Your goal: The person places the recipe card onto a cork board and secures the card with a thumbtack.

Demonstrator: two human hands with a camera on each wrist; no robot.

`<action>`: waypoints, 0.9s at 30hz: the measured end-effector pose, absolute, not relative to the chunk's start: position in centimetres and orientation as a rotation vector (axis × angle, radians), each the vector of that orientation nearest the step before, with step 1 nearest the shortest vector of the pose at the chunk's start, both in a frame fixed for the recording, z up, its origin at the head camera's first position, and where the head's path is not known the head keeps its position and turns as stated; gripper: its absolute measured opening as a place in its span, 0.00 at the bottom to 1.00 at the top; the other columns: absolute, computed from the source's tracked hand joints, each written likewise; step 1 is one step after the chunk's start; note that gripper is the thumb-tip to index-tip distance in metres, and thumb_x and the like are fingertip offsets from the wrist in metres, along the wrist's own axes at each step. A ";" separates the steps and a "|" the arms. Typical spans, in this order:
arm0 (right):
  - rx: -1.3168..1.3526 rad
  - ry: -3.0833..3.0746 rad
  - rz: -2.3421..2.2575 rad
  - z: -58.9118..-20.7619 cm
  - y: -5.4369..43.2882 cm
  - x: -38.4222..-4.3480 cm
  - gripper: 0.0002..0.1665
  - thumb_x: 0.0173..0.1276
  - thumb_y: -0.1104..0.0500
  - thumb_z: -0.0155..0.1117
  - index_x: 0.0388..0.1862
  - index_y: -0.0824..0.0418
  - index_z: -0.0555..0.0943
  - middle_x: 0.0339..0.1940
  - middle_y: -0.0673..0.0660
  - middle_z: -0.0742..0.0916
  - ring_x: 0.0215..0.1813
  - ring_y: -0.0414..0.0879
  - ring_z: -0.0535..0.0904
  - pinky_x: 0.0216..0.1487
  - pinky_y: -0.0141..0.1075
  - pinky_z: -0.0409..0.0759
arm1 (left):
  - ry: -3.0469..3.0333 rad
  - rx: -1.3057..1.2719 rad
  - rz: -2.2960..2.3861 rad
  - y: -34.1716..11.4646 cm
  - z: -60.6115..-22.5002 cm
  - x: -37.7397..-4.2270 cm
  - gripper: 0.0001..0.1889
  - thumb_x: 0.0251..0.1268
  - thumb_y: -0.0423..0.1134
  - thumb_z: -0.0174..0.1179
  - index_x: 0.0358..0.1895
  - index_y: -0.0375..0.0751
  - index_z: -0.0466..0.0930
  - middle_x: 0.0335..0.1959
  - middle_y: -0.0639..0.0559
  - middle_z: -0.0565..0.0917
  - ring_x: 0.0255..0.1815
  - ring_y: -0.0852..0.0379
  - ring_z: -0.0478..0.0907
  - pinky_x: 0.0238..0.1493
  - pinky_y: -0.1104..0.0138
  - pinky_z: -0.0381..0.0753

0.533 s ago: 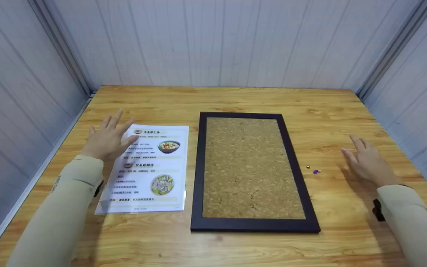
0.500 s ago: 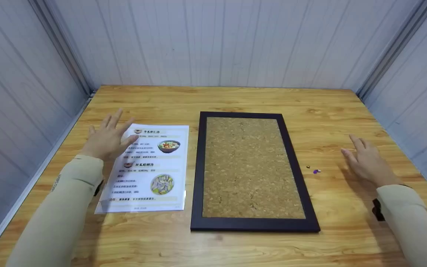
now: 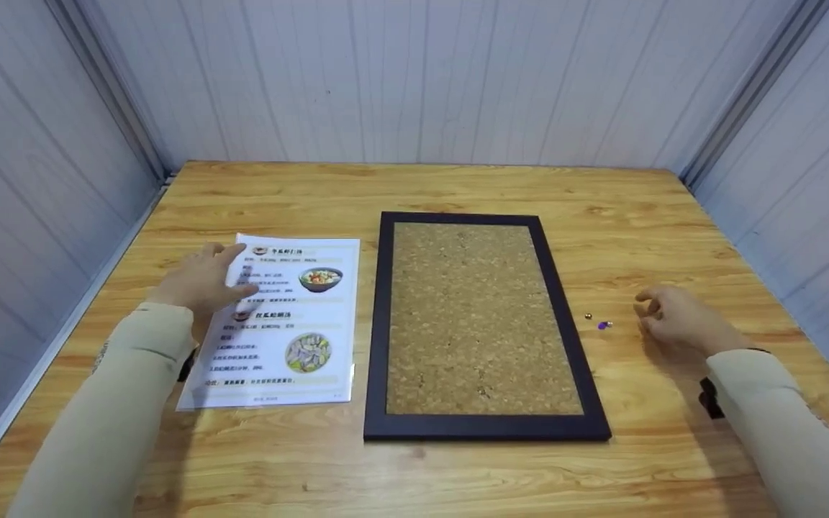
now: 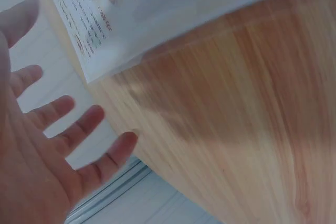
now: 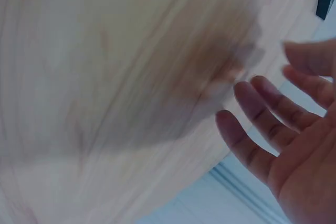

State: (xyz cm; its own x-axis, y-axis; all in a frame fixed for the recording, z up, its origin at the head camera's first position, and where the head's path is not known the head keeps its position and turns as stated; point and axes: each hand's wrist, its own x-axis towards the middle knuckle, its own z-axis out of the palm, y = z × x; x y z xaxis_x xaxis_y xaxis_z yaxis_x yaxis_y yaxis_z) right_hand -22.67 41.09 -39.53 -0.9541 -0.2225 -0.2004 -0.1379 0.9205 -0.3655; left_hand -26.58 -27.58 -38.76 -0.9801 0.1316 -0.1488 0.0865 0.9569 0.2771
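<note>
Left hand (image 3: 201, 282), spread and empty, is by the recipe sheet (image 3: 328, 306) at frame left; right hand (image 3: 688, 318), loosely bent, empty, is near an apparent purple pushpin (image 3: 603, 326) right of the central corkboard (image 3: 483, 316), suggesting a reaching step calling for fine pinching.

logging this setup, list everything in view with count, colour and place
cork board: 1, brown, dark-framed, table middle
printed sheet: 1, white, left of board
gold bit: 1, gold, right of board
tiny bits: count unclear, purple-white, by gold bit
table: 1, brown wood, beneath
walls: 3, greyish, back and sides
wrist pieces: 2, black, at cuffs
sleeves: 2, beige, both forearms
left hand: 1, bare, at sheet's left
right hand: 1, bare, right of bits
</note>
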 end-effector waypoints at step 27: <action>-0.250 2.817 -0.634 -40.1 37.1 -22.9 0.08 0.72 0.66 0.60 0.33 0.66 0.83 0.28 0.55 0.84 0.29 0.46 0.76 0.32 0.40 0.76 | 2.724 -0.411 0.436 -24.8 -38.1 -24.5 0.70 0.47 0.73 0.67 0.74 0.18 0.43 0.66 0.13 0.57 0.60 0.25 0.66 0.54 0.46 0.73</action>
